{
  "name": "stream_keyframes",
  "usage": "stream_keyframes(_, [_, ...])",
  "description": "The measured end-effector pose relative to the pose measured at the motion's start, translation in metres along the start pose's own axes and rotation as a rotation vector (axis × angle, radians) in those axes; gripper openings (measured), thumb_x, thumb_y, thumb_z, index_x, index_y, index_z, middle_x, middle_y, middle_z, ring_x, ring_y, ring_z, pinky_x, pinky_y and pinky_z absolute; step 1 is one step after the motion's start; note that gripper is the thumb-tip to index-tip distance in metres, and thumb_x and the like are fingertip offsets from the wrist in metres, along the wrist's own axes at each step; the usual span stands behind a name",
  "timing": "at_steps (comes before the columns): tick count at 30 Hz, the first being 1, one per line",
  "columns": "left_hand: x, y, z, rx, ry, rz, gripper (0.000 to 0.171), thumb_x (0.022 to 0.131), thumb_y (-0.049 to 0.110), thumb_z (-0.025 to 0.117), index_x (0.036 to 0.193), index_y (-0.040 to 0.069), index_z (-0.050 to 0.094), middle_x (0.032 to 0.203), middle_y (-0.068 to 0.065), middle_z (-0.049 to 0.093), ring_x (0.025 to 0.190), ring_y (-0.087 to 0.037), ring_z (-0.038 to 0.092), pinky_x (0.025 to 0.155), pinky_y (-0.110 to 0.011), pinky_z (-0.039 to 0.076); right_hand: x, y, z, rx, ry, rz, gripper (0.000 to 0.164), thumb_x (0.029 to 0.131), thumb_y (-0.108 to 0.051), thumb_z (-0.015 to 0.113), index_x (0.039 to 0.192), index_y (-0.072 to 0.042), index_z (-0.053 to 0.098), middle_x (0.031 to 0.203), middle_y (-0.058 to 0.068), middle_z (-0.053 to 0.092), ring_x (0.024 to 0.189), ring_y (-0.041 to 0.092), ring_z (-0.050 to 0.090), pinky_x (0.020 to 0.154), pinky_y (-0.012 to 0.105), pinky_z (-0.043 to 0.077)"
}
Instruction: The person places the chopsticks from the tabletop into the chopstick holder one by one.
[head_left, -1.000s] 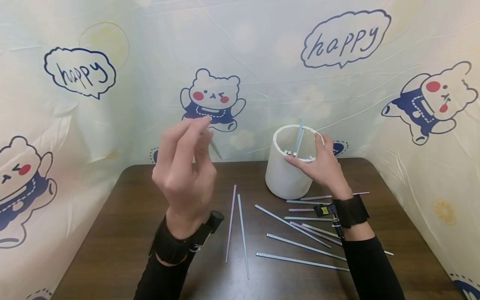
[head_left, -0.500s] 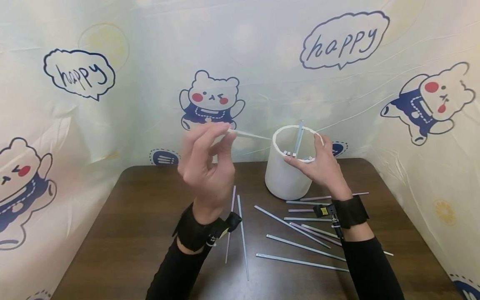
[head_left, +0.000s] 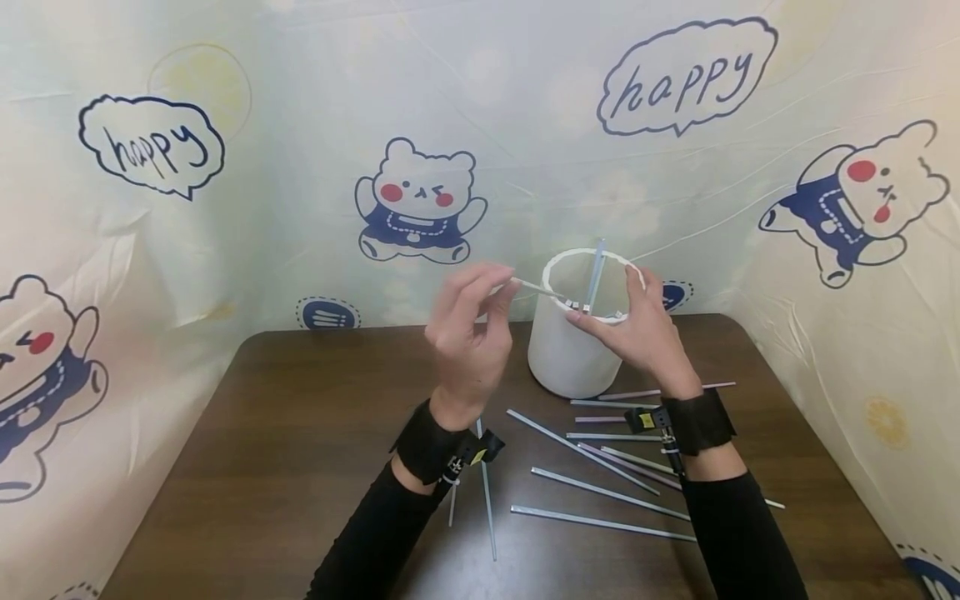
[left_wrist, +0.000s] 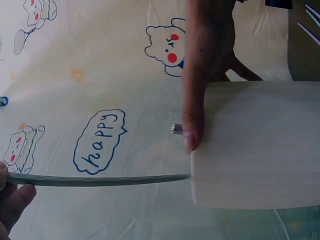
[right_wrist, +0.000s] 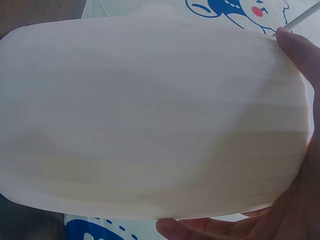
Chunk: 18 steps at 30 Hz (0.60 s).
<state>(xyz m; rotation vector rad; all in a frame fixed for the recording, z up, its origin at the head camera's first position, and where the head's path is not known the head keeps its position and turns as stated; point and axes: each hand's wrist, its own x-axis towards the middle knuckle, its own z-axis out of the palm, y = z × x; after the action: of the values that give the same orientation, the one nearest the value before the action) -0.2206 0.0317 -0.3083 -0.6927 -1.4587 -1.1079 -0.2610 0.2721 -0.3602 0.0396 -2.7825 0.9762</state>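
Above the desk (head_left: 300,450), your left hand (head_left: 472,342) pinches a stick (head_left: 537,287), its tip apparently inside the white pot (head_left: 568,354) your right hand (head_left: 651,335) grips.

Your tabletop (head_left: 247,467) is dark brown and wood-grained. The white pot (head_left: 572,358) stands near its far edge. Two sticks (head_left: 490,517) lie near the middle, pointing away from you; to their right, pale blue, lilac and greenish sticks (head_left: 600,523) spread roughly crosswise, several partly hidden.

The head view looks forward and down over the brown table (head_left: 322,417); both wrist views share the white container (left_wrist: 260,145), the right closest.
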Motion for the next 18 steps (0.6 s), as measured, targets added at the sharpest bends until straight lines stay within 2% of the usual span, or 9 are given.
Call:
stream_keyframes(12, [-0.027,-0.006,0.015,0.027,-0.109,0.046,0.014,0.089,-0.003,0.074,0.102,-0.004,0.072,0.096,-0.016,0.07,0.087,-0.024,0.071,0.082,-0.026,0.061,0.0,0.0,0.0,0.003,0.014,-0.006,0.116,0.077,-0.077,0.069,0.163,-0.018,0.019,0.168,0.018,0.011,0.134,0.054,0.044,0.094,0.076,0.044])
stream_keyframes(18, [-0.041,-0.01,0.019,0.019,-0.175,0.022,0.013,0.091,0.0,0.072,0.104,-0.004,0.072,0.097,-0.015,0.071,0.088,-0.022,0.073,0.081,-0.023,0.061,0.0,0.0,0.001,0.009,0.009,-0.007,0.116,0.077,-0.077,0.069,0.163,-0.019,0.018,0.168,0.018,0.01,0.133,0.053,0.045,0.093,0.074,0.046])
